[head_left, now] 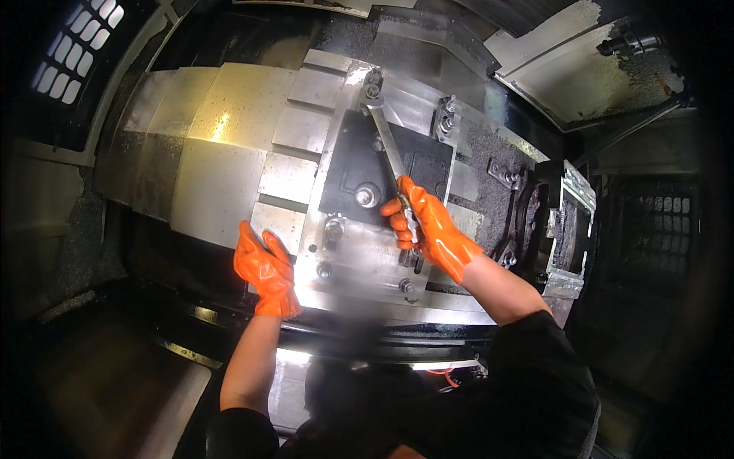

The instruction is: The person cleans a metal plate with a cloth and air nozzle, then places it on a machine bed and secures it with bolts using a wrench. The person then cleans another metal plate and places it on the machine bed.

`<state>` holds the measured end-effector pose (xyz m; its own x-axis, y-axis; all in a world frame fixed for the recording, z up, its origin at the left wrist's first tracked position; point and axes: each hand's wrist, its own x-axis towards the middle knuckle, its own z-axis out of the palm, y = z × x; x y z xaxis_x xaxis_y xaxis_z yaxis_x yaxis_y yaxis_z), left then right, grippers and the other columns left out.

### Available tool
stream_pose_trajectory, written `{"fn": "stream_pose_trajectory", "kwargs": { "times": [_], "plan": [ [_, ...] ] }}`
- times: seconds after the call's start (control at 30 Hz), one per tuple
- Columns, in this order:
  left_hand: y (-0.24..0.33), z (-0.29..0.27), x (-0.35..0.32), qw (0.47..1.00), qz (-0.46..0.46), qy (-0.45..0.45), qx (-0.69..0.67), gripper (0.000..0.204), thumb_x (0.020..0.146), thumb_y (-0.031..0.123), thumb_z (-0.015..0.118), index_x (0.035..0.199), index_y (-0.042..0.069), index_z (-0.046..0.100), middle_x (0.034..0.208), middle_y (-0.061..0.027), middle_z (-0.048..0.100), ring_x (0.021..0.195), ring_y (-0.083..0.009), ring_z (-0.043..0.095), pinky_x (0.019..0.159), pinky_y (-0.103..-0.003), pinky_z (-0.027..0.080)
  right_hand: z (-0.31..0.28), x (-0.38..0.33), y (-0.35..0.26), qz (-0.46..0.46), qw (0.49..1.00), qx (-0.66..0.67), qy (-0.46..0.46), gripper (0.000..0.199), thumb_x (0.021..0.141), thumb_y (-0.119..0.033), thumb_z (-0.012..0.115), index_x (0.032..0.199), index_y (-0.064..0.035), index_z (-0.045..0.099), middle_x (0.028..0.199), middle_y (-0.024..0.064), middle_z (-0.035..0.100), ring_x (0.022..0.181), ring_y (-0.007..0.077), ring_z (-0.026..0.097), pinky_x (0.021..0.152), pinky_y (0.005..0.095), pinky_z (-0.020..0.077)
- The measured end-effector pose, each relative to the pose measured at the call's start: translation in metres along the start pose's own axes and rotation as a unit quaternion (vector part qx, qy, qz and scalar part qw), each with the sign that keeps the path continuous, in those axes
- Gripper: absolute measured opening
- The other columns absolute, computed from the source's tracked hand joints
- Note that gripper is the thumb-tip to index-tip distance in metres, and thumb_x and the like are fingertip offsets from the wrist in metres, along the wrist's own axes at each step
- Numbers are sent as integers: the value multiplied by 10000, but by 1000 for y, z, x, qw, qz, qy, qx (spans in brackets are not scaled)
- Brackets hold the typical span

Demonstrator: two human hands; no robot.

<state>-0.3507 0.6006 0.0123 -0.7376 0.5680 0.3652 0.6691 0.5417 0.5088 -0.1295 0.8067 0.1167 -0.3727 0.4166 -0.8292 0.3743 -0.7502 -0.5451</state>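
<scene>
My right hand [432,229], in an orange rubber glove, is closed round the handle of a long steel wrench [388,141]. The wrench's ring end sits over a nut [372,90] at the far left corner of a dark metal block [352,164]. This block lies on a bright steel plate [367,249] and has a round bore near its middle. My left hand [265,268], gloved alike, is empty with its fingers apart, beside the plate's near left edge.
Bolted clamps [445,118] stand at the block's far right, and more nuts [407,285] rise along the plate's near side. Stepped metal covers [222,145] spread to the left. A chip-covered fixture [566,229] stands at the right. Machine walls enclose the space.
</scene>
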Motion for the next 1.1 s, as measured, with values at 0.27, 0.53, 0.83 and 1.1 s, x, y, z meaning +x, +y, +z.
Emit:
{"fn": "stream_pose_trajectory", "kwargs": {
  "times": [0.27,0.53,0.83,1.1],
  "plan": [
    [0,0,6,999,19,2,30,421,973,278,565,1223,-59,600,924,-278,671,808,-470,650,720,-494,527,-21,-14,23,-80,985,53,-144,637,1004,-653,453,1219,-69,588,951,59,623,692,169,555,636,324,497],
    [-15,15,-4,995,-2,-24,92,476,980,350,540,1270,-24,588,1017,-277,695,880,-464,675,771,-514,543,-20,-202,175,47,996,35,-66,736,947,-752,462,874,-32,602,643,81,555,488,195,537,467,317,452],
    [-9,8,-3,994,-26,-52,91,479,1006,388,508,1289,8,577,1081,-284,688,980,-476,662,844,-512,535,-30,-179,211,-6,991,100,-89,732,942,-754,466,897,-36,601,652,81,558,507,198,548,495,324,473],
    [-14,11,-2,996,-7,-41,85,478,999,351,535,1297,-22,558,1094,-292,676,989,-472,654,852,-503,533,-25,-168,225,-21,982,141,-126,730,938,-757,469,917,-39,601,659,82,561,524,200,557,520,330,492]
  ]
}}
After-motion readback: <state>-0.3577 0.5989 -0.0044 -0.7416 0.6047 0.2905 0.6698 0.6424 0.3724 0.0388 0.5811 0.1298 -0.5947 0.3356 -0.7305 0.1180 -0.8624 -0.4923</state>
